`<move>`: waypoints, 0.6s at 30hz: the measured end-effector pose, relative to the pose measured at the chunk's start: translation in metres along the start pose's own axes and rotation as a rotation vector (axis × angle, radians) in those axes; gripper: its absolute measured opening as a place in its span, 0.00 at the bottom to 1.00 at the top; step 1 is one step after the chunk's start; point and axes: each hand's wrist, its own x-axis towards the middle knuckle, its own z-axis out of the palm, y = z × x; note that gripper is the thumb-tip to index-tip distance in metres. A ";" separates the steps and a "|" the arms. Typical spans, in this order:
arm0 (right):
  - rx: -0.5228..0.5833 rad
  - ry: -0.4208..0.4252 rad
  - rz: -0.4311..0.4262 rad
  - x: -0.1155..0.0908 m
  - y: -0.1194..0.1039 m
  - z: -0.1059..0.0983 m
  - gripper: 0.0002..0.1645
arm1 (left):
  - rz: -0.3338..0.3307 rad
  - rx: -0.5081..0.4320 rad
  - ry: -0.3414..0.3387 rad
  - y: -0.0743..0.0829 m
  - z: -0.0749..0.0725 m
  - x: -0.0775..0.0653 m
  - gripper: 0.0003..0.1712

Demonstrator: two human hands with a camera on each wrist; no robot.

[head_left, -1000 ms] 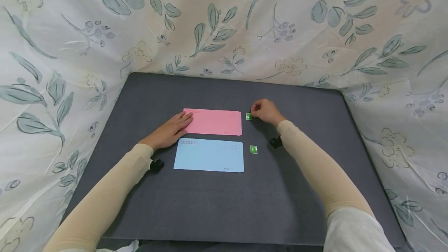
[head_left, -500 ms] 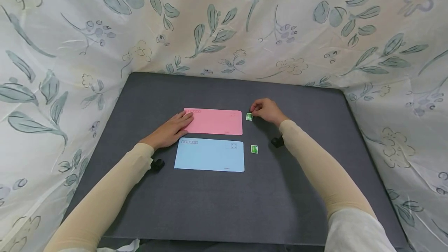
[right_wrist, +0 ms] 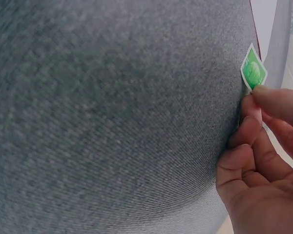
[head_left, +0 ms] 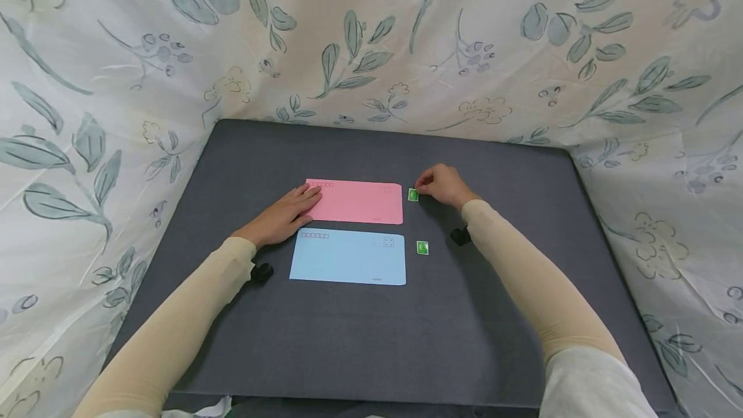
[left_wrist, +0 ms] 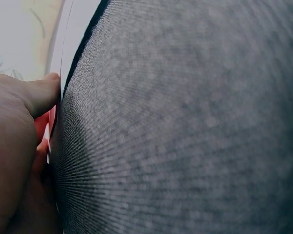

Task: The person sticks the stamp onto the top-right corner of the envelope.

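Observation:
A pink envelope [head_left: 356,202] lies on the dark grey table, and my left hand [head_left: 284,213] rests flat on its left end with the fingers spread straight. Just right of that envelope, my right hand [head_left: 444,186] pinches the corner of a small green stamp [head_left: 413,195] between thumb and forefinger. The right wrist view shows the same stamp [right_wrist: 254,71] with its white border standing out from the fingertips. Below the pink envelope is a light blue envelope [head_left: 348,257], with a second green stamp [head_left: 422,248] lying to its right.
The dark grey table [head_left: 348,340] carries both envelopes and the loose stamp. A floral curtain [head_left: 371,37] rises behind the table's far edge and along both sides. A black wrist camera [head_left: 460,236] sits under the right wrist, another black one [head_left: 262,273] by the left.
Barely anything differs. The stamp in my right hand sits a touch lower and slightly more turned; the left hand keeps its place on the pink envelope.

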 end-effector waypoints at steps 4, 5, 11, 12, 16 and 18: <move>0.005 -0.027 0.004 0.000 0.000 -0.002 0.05 | -0.009 -0.002 0.005 0.000 0.003 -0.001 0.38; 0.013 -0.037 0.007 -0.001 0.000 -0.002 0.06 | -0.012 -0.002 0.006 0.001 0.003 -0.001 0.38; 0.086 -0.102 0.004 0.001 0.007 -0.007 0.08 | -0.016 0.000 0.010 0.005 0.003 -0.004 0.38; 0.093 -0.113 0.000 0.001 0.008 -0.008 0.09 | -0.014 0.000 0.011 0.005 0.004 -0.004 0.38; 0.103 -0.147 -0.008 0.000 0.007 -0.010 0.12 | -0.008 0.006 0.019 0.005 0.005 -0.005 0.38; 0.107 -0.153 -0.016 0.000 0.005 -0.011 0.13 | -0.004 0.006 0.022 0.006 0.006 -0.006 0.38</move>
